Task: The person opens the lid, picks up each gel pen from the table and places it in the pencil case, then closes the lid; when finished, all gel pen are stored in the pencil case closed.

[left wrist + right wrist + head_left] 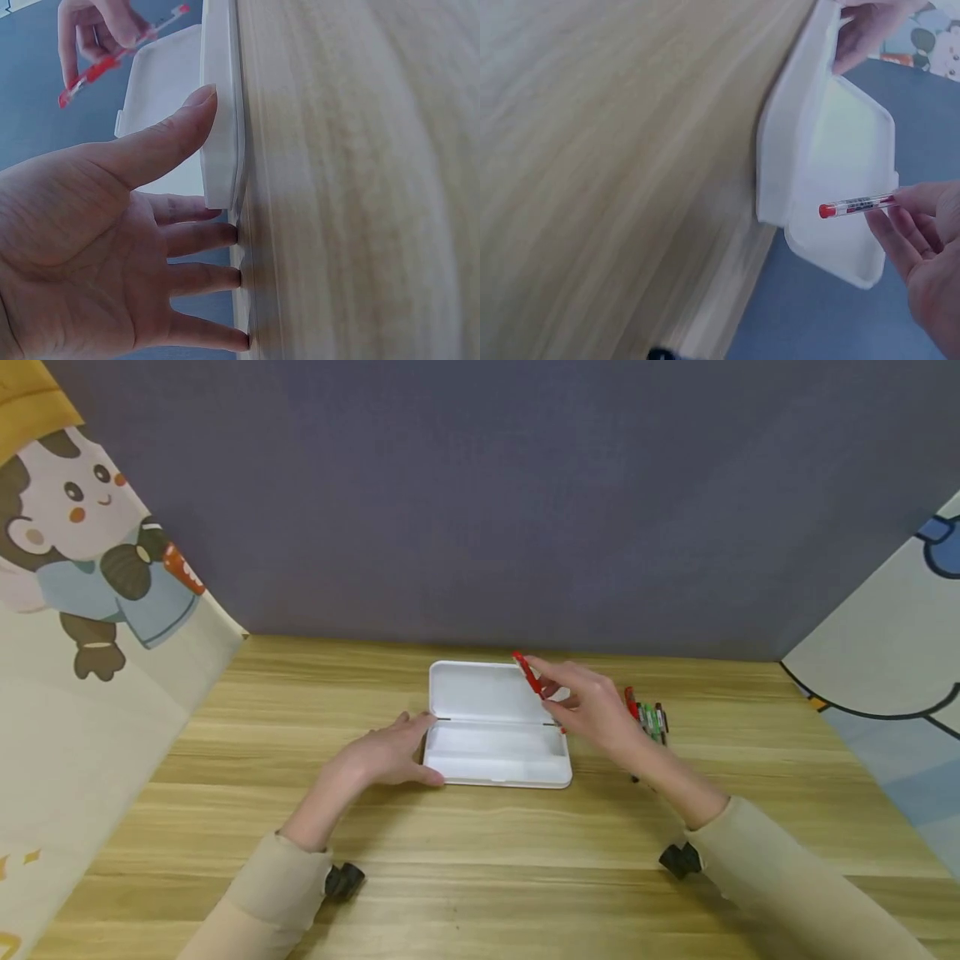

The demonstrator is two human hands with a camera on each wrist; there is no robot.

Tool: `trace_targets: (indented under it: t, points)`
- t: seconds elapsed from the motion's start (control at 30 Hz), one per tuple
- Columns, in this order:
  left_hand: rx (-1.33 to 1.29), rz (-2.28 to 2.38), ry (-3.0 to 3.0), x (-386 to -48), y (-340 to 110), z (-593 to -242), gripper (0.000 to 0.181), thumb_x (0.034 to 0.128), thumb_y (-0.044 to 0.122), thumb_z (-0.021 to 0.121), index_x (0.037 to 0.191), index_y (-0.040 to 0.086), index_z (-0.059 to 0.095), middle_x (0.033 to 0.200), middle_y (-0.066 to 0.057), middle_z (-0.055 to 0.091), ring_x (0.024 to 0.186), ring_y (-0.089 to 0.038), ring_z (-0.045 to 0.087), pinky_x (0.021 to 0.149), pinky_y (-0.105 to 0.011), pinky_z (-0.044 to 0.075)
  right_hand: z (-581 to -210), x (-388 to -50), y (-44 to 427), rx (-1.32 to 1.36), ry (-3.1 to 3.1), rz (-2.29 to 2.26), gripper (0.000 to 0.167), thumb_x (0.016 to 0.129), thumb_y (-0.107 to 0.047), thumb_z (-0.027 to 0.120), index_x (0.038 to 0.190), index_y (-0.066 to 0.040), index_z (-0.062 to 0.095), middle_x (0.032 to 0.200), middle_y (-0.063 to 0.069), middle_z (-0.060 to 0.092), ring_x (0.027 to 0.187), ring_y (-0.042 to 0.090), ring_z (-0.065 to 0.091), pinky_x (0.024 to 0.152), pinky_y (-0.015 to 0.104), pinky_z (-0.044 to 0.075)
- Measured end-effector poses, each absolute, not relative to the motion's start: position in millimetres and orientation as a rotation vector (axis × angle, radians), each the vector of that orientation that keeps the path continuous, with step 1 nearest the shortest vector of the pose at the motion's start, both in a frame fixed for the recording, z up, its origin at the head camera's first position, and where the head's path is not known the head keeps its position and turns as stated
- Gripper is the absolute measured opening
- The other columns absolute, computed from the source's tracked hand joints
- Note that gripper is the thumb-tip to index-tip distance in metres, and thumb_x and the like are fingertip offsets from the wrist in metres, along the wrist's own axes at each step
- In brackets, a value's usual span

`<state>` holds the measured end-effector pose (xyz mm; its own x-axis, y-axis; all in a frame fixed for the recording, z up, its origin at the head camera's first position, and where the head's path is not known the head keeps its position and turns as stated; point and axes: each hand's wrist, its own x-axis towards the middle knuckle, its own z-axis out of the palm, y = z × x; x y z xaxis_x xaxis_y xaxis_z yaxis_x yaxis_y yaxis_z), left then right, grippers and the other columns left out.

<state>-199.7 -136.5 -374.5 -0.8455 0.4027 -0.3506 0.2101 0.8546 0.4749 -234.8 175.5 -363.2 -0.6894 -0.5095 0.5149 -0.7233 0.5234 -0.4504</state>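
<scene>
A white case point(498, 767) lies with its lid raised on the wooden table, its tray bare inside. My left hand point(382, 752) rests at the case's left end, thumb along the front wall and the other fingers spread, their tips on the table in the left wrist view. Above the case's right side, my right hand point(592, 702) pinches a red pen point(528, 674) between thumb and fingers. The pen's clear barrel and red end point(827, 211) show in the right wrist view, tilted over the case.
Several pens point(651, 718) with red, green and dark parts lie to the right of the case, partly behind my right forearm. A grey panel point(510, 510) stands along the table's far edge, with patterned panels at both sides.
</scene>
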Motion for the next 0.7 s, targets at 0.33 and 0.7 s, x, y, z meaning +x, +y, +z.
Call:
trace_targets:
  t: [0.33,0.7]
  points:
    - [0.445,0.578,2.601,-200.7,-135.7,-375.0,0.101,0.0878,0.045,0.080,0.162,0.004,0.024,0.169,-0.020,0.029,0.157,-0.047,0.021,0.122,-0.072,0.026,-377.2,-244.3,151.4,1.290,-2.490,0.591,0.064,0.086,0.006,0.077,0.143,-0.018,0.062,0.110,0.006,0.073,0.086,0.017,0.071,0.068,0.028,0.061]
    - [0.439,0.560,2.617,-201.0,-135.8,-374.9,0.099,0.0868,0.046,0.081,0.161,0.007,0.027,0.167,-0.020,0.032,0.157,-0.046,0.023,0.120,-0.074,0.027,-390.2,-242.4,141.6,1.347,-2.517,0.193,0.054,0.091,0.002,0.070,0.134,-0.031,0.070,0.100,-0.005,0.073,0.077,0.008,0.065,0.059,0.021,0.053]
